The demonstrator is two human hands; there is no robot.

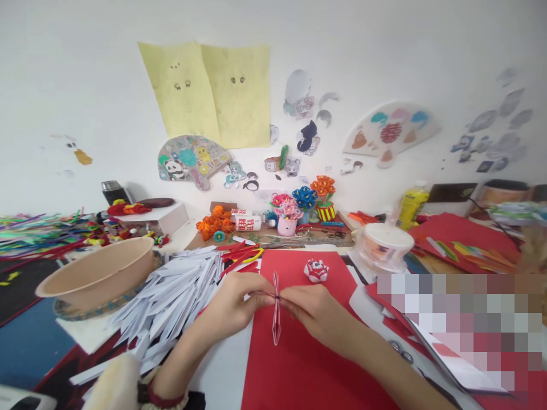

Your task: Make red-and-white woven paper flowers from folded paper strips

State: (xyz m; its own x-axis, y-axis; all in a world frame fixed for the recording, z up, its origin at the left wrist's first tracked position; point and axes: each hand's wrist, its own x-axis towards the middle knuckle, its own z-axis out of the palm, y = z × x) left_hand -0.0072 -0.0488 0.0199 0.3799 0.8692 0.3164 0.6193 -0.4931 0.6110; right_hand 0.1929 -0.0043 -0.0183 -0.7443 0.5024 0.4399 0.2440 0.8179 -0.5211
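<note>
My left hand [233, 302] and my right hand [316, 304] meet over a red paper sheet [299, 353], both with fingers pinched. Between the fingertips stands a narrow folded paper piece [276, 330], white with reddish edges, seen edge-on and gathered at its middle. A dark thin line crosses that middle; whether it is thread or wire I cannot tell. A folded red-and-white paper flower [316, 271] lies on the red sheet just beyond my right hand. A heap of white folded paper strips [171, 290] lies left of my left hand.
Yellow-handled scissors [250, 256] lie beyond my left hand. A beige oval basin [98, 267] stands at the left. Small pots of craft flowers [287, 222] line the wall. A white round container [387, 245] and a yellow bottle [412, 205] stand at the right.
</note>
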